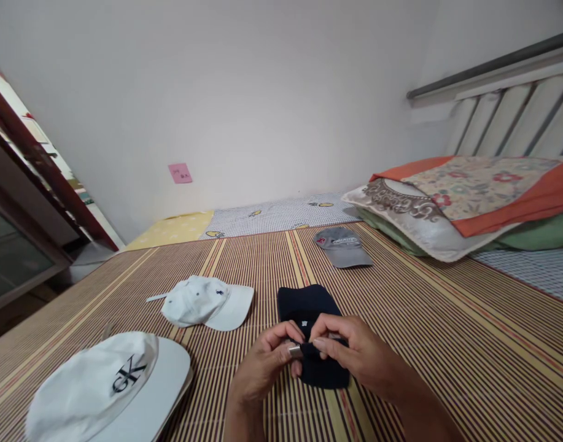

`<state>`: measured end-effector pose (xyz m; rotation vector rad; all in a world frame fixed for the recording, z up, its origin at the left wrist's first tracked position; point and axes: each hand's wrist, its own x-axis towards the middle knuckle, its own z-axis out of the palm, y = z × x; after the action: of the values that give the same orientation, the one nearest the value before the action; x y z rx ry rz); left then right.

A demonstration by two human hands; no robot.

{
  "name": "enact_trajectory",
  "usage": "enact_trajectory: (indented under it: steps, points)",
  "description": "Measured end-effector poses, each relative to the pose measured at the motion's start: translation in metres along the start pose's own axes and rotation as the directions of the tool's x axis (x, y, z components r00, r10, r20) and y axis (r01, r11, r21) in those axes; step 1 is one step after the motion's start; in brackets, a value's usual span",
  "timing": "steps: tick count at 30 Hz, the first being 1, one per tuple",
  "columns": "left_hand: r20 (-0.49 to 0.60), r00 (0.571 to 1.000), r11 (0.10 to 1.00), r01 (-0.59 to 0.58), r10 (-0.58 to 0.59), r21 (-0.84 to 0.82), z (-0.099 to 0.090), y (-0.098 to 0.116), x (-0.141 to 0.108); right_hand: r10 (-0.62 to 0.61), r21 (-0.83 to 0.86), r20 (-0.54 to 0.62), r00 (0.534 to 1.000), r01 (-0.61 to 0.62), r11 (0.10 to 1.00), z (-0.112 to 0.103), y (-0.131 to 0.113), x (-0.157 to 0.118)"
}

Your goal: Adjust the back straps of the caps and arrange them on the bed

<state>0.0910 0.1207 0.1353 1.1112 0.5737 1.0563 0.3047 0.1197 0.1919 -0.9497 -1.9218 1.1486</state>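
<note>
A dark navy cap [307, 302] lies on the striped mat, its brim pointing away from me. Over its back part, both hands meet at the strap. My left hand [267, 359] pinches a small silver buckle [295, 351] between thumb and fingers. Close beside it, my right hand [350, 347] is closed on the dark strap [310, 349], thumb against forefinger. A small light mark shows on the cap just beyond the fingertips. My fingers hide part of the strap and the cap's middle.
A white cap with a small dark logo [196, 301] and a larger white cap with black letters [92, 387] lie to the left. A grey cap [343, 247] sits farther back. Pillows [428, 215] are piled at the right by a railing [506, 116]. A pink note [180, 173] is on the wall.
</note>
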Motion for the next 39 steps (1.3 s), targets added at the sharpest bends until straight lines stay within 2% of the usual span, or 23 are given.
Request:
enact_trajectory:
  steps: [17, 21, 26, 33, 39]
  points:
    - [-0.01, 1.0, 1.0, 0.027, -0.027, 0.008, -0.0015, -0.0022, 0.0013, 0.013, 0.021, 0.025, 1.0, -0.014, 1.0, 0.0013, -0.0033, -0.0001]
    - [-0.033, 0.998, 0.998, 0.057, -0.057, 0.014, -0.0038, -0.0043, 0.0021, 0.021, -0.04, -0.005, 1.0, -0.021, 0.999, 0.0038, -0.0031, 0.0012]
    - [-0.081, 0.996, 0.999, 0.038, -0.038, -0.012, -0.006, -0.0076, 0.0047, 0.048, -0.103, -0.081, 0.996, -0.057, 0.993, 0.0049, -0.0016, 0.0033]
    - [-0.08, 0.996, 0.999, 0.039, -0.038, 0.003, -0.006, -0.0084, 0.0051, 0.048, -0.007, -0.02, 0.999, -0.048, 0.999, 0.0056, -0.0001, 0.0044]
    - [-0.07, 0.997, 1.0, 0.013, -0.012, 0.008, -0.0041, -0.0042, 0.0031, 0.024, 0.058, -0.028, 0.999, -0.023, 0.998, -0.0007, 0.0003, 0.0024]
